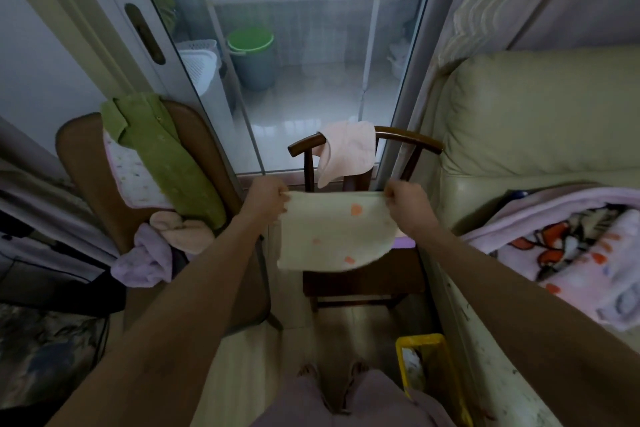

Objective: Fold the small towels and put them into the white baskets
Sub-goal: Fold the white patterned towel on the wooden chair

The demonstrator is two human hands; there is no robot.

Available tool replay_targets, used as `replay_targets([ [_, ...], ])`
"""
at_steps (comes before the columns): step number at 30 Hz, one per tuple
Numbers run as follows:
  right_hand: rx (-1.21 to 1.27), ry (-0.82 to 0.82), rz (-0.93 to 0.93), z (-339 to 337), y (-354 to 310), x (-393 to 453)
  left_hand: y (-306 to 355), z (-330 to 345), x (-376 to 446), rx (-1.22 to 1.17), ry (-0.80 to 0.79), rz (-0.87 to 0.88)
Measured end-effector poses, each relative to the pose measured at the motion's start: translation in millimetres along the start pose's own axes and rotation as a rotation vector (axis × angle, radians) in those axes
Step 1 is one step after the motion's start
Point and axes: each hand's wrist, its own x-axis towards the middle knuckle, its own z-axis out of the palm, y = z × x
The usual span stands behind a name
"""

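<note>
Head view shows a cream leather sofa along the right side, with a pink patterned fleece blanket heaped on its seat. A sliding glass door marked with red drawings fills the far side, and a white perforated basket can be made out behind the glass; whether it is one of the task's baskets cannot be told. A brown padded chair at the left carries a green towel draped over its back and a crumpled lilac towel at its front edge. A dark wooden chair stands in the middle, with a pale pink small towel hung over its back rail.

Above the wooden chair's seat, a pale green small towel with orange spots is held up in the air. Its top edge is stretched level between the two hands, so the long axis runs left to right and the cloth hangs down toward the person. The left hand pinches the top left corner, and the right hand pinches the top right corner; the fingers are closed on the hem. Both hands sit equally near, one at each end. A first fold would likely be made by bringing the two corners together.
</note>
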Motion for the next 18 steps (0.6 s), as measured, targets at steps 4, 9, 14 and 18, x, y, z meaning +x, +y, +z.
replay_targets([
  [4,0.137,0.206,-0.038,-5.8,-1.5,10.5,8.4,-11.7,6.9,-0.001,0.147,0.088],
  [9,0.028,-0.008,-0.047,1.4,24.1,11.3,0.0,-1.4,0.0,0.153,-0.121,0.188],
  [14,0.021,-0.268,-0.078,19.3,41.3,7.5,-6.6,26.8,-0.3,0.373,-0.35,0.193],
  [18,-0.031,-0.371,-0.064,36.8,54.6,7.7,-9.3,50.0,6.7,0.453,-0.415,0.173],
])
